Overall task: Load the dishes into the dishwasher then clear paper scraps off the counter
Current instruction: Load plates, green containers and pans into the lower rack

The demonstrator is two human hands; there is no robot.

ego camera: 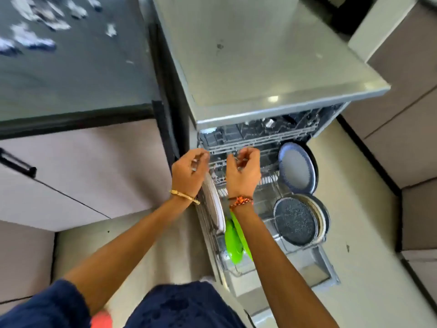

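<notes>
Curled fingers on both sides, each pinching something small and metallic, seemingly cutlery, too blurred to name. Left hand [189, 170] poised at the left front corner of the upper rack [250, 138], thumb and forefinger closed on a silvery piece [194, 165]. Right hand [243, 171] just beside it to the right, fingers bent round another thin metal piece [240, 159], over the same rack's front edge. Both hands above the lower rack [267, 185], apart from the dishes standing in it. Gold bangle [185, 196] on the left wrist, orange thread band [241, 200] on the right.

Dishwasher [260, 67] open, door [321, 268] lowered toward the near side, lower rack pulled out over it. White plate [214, 204] upright on edge at the rack's left side, just under the left wrist. Two green plates [233, 242] on edge nearer, partly hidden by the right forearm. Pale blue plate with a dark rim [296, 168] tilted at the far right of the rack. Dark speckled plate [295, 222] leaning against another dish at the near right.

Dark counter [71, 79] far left, well apart from both hands, with white paper scraps [35, 41] scattered over its far part, blurred.
</notes>
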